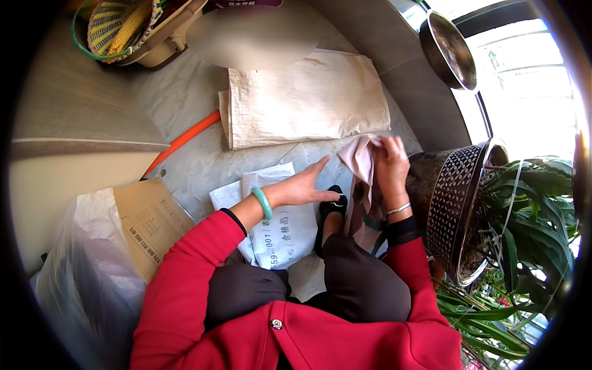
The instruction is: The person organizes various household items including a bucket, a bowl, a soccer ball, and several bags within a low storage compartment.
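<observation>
My right hand point(391, 173) grips a crumpled pale pink piece of thin material point(360, 157), a cloth or bag. It hangs down beside my shoe point(334, 201), where the lower part is partly hidden by my wrist. My left hand point(303, 185), with a green bangle at the wrist, is held over the floor with thumb and fingers apart and nothing in it. Below it lie folded white woven sacks point(289, 231) bearing printed writing. Beyond both hands, a stack of folded cream woven sacks point(307, 104) lies flat on the marbled floor.
To the right stand a patterned plant pot point(451, 203) with broad leaves and a metal pan point(448, 51). A clear plastic bag point(88, 277) and cardboard point(148, 222) are at left. An orange strip point(185, 138) crosses the floor. A woven basket point(115, 27) holds corn.
</observation>
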Demonstrator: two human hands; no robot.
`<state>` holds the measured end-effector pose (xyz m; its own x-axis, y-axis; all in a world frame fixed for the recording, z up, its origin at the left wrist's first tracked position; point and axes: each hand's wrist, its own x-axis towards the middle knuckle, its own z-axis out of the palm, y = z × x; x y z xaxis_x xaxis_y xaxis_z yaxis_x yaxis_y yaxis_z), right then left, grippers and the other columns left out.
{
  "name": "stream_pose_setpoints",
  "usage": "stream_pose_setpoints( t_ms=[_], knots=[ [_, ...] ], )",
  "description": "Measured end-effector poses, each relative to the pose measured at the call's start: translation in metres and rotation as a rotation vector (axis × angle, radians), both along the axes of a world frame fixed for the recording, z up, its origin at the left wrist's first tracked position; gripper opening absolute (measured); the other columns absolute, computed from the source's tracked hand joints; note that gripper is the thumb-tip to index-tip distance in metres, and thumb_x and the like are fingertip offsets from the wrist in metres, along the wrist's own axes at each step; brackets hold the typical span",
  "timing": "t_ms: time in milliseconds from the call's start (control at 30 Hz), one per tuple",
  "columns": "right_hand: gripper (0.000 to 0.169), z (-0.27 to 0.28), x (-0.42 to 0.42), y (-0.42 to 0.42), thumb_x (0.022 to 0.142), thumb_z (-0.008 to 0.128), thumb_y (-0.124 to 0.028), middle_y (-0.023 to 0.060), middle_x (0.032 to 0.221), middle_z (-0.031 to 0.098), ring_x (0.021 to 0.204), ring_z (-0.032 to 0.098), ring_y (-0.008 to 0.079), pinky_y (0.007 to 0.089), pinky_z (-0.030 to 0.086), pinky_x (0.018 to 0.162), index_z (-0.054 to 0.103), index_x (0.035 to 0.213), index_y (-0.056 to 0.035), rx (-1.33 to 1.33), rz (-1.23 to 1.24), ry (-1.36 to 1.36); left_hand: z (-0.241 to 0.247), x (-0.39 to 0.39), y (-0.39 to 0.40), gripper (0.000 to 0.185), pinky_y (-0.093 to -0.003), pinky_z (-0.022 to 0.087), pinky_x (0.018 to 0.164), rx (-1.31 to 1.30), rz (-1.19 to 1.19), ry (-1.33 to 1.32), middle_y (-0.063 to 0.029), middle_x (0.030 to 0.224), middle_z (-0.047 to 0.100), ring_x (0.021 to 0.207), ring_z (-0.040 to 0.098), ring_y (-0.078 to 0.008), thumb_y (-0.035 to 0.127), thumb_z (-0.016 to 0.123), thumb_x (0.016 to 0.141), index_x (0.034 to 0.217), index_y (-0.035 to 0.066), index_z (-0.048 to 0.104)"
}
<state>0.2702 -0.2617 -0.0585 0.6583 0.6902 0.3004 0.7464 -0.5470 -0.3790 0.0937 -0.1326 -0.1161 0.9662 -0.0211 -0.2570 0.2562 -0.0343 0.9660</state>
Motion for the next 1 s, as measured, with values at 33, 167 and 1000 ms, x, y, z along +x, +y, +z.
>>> stream_pose_setpoints(
  t_ms=[33, 167, 1000],
  knots=[
    [0.014, 0.013, 0.003, 0.013, 0.076, 0.055, -0.005, 0.0104, 0.084, 0.055, 0.075, 0.057, 0.0336, 0.0393, 0.047, 0.063, 0.060, 0.088, -0.0096, 0.027, 0.003, -0.046, 0.007, 0.002, 0.000, 0.103, -0.0360, 0.022, 0.107, -0.023, -0.008, -0.027, -0.0275, 0.142, 0.019, 0.133, 0.023, -0.0348, 0.042, 0.069, 0.075, 0.142, 0.002, 0.001],
    [0.014, 0.071, 0.013, 0.069, 0.074, 0.057, 0.005, 0.0136, 0.080, 0.055, 0.072, 0.056, 0.0294, 0.0333, 0.045, 0.065, 0.057, 0.088, 0.0003, 0.282, 0.224, -0.182, 0.031, 0.007, 0.005, 0.108, -0.0390, 0.024, 0.106, -0.132, 0.092, -0.131, -0.0251, 0.145, 0.013, 0.133, 0.023, -0.0346, 0.035, 0.071, 0.076, 0.142, 0.008, -0.011],
    [0.018, -0.059, -0.018, 0.061, 0.089, 0.054, -0.012, 0.0016, 0.079, 0.060, 0.071, 0.054, 0.0093, 0.0242, 0.045, 0.059, 0.060, 0.101, -0.0004, 0.026, 0.186, 0.862, -0.033, 0.007, 0.026, 0.053, -0.0405, 0.040, 0.089, 0.315, 0.813, -0.336, -0.0228, 0.113, 0.049, 0.104, 0.049, -0.0359, 0.019, 0.057, 0.084, 0.129, 0.003, 0.034]
  ],
)
